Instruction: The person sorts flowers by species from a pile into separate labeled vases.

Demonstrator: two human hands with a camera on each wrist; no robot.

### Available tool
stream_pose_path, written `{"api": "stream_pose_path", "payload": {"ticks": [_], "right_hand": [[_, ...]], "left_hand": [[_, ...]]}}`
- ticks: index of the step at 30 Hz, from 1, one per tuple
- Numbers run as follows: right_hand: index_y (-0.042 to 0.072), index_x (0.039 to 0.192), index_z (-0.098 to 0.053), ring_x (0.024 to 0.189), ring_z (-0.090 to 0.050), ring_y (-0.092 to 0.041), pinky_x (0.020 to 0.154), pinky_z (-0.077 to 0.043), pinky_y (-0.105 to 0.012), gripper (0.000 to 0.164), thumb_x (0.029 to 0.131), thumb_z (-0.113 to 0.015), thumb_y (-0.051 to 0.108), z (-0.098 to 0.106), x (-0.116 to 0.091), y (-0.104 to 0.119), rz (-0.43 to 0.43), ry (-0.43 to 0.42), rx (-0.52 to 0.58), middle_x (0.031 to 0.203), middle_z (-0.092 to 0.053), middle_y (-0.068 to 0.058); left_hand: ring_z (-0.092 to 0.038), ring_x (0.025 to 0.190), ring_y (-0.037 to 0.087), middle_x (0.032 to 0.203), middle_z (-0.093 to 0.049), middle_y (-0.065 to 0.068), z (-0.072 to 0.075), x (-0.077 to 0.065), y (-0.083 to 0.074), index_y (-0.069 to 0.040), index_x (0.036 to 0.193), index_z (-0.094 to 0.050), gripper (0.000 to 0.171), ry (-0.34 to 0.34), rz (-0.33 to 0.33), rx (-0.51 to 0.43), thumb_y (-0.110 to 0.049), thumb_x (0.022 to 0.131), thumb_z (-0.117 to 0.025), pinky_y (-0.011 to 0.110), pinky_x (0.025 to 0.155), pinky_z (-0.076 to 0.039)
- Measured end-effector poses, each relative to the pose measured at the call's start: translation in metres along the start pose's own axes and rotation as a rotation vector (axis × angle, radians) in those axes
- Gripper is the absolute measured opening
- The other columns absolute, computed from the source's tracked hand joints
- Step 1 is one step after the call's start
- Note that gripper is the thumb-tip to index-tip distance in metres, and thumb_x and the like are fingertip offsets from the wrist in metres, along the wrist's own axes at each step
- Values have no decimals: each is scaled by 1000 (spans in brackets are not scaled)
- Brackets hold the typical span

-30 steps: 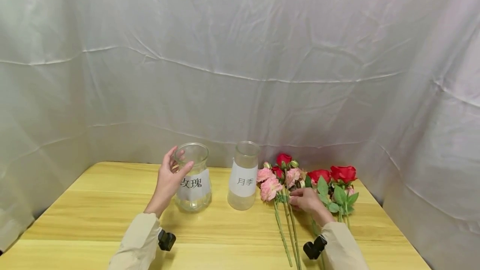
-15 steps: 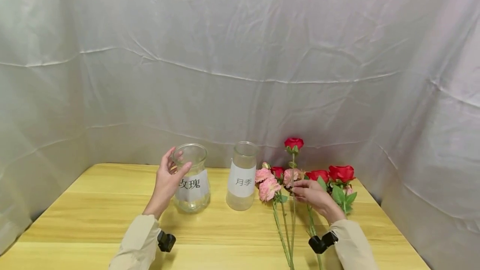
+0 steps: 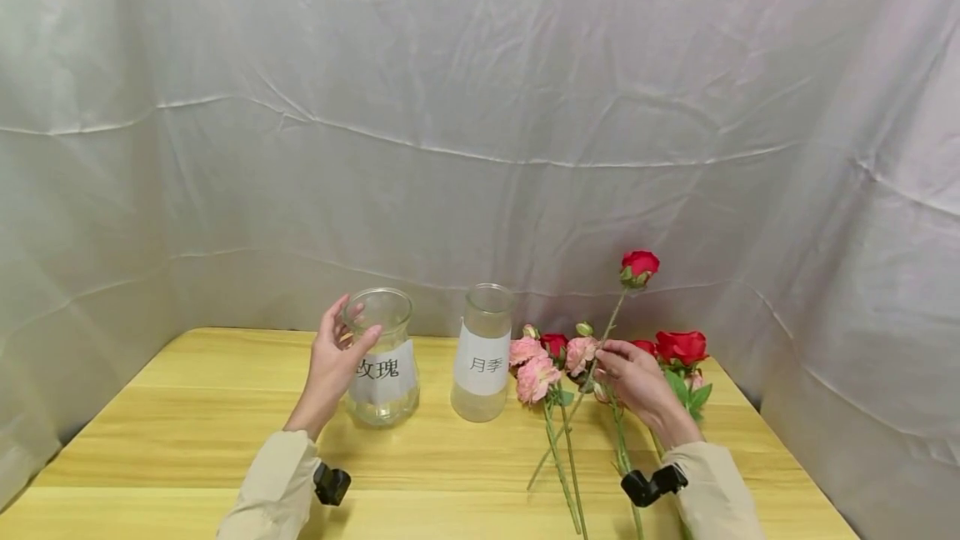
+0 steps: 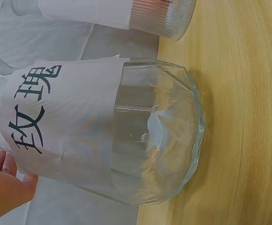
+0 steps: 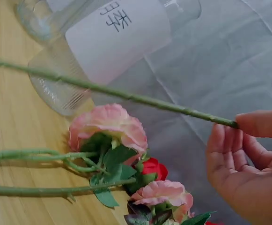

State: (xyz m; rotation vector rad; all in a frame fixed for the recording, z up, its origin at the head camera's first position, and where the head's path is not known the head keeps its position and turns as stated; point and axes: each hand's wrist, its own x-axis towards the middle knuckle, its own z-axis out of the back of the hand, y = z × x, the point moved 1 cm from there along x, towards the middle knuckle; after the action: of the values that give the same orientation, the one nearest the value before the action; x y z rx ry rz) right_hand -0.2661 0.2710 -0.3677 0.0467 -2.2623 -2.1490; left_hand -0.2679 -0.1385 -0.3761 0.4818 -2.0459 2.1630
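My left hand (image 3: 335, 363) holds the wide glass vase (image 3: 383, 415) near its neck, thumb at the front and fingers behind. This vase stands upright on the wooden table, and its white paper label (image 4: 61, 117) reads 玫瑰. My right hand (image 3: 637, 386) pinches the long green stem (image 5: 140, 98) of a red rose (image 3: 640, 267) between thumb and fingers. The rose is raised, its bloom leaning to the right and its stem slanting down to the left over the other flowers. Pink flowers (image 3: 536, 379) lie just left of the right hand.
A narrower glass vase (image 3: 482, 407), labelled 月季, stands between the wide vase and the flowers. More red flowers (image 3: 682, 347) with leaves lie at the right of the table (image 3: 435, 490). Grey cloth (image 3: 450, 215) hangs behind and at both sides.
My right hand has lifted the red rose out of the pile of flowers and moved slightly right, and the bloom now tilts rightward. My left hand stays at the wide vase.
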Motion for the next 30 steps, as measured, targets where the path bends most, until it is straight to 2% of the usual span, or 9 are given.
{"api": "stream_pose_path", "payload": {"ticks": [10, 14, 22, 30], "right_hand": [[1, 102, -46, 73, -55, -9, 73, -50, -23, 5, 99, -50, 3, -9, -3, 2, 59, -184, 235, 86, -53, -1], [3, 97, -49, 73, -56, -12, 75, -51, -25, 3, 98, -53, 2, -14, -3, 4, 81, -208, 282, 86, -54, -3], [9, 92, -52, 75, -57, -11, 77, -51, -24, 11, 100, -48, 2, -19, -5, 11, 161, -247, 367, 84, -57, -1], [7, 92, -50, 78, -58, -14, 81, -51, -25, 8, 100, -49, 5, -25, 0, 23, 188, -246, 492, 86, -57, -3]], "left_hand": [[-36, 130, 31, 148, -37, 17, -1, 0, -1, -5, 153, -16, 76, 3, 7, -6, -15, 94, -64, 43, 110, -26], [-36, 130, 32, 148, -38, 16, -1, 0, -1, -6, 153, -17, 76, -1, 7, -7, -15, 94, -64, 42, 110, -26], [-34, 132, 33, 149, -36, 17, -1, -1, -1, -6, 153, -15, 76, 4, 5, -17, -15, 95, -63, 43, 111, -25], [-35, 132, 32, 148, -37, 16, -1, -2, 0, -7, 153, -16, 75, -2, 8, -22, -14, 95, -63, 42, 111, -24]]}}
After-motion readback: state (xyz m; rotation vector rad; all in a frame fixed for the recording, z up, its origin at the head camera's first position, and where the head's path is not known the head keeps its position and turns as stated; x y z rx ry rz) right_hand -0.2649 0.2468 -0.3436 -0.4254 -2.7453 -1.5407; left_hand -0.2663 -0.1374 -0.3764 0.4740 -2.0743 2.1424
